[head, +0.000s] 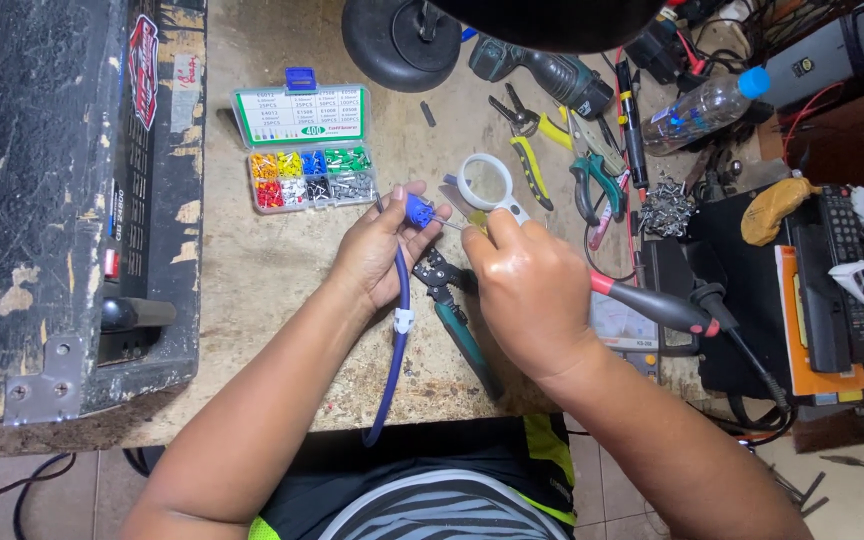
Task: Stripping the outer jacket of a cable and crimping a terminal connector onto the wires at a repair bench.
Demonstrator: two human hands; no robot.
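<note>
Holding a blue connector (pixel 418 210) between thumb and fingers, the left hand (pixel 380 252) is near the middle of the worktop (pixel 262 290). A blue cable (pixel 399 330) goes from this connector under the palm and down to the near edge of the worktop, with a small white clip (pixel 403 321) on it. The right hand (pixel 530 290) is just beside the left one, clenched around a soldering iron (pixel 657 307) with a black and red handle that points to the right edge. The tip of the iron is hidden by the fingers, so I cannot tell if it touches the connector; a thin wire (pixel 452 226) seems to lie between the two hands.

Under the hands lies a crimping tool (pixel 455 310) with green handles. Just behind the right hand lies a magnifying glass (pixel 487 185) with a white frame. Toward the far left part of the worktop an open plastic box (pixel 309 148) shows small coloured ferrules in compartments. Pliers with yellow handles (pixel 530 155) and green pliers (pixel 592 180) lie near the far edge, beside a green drill (pixel 542 68) and a clear bottle with a blue cap (pixel 704 106). A large black case (pixel 62 200) stands on the left edge
</note>
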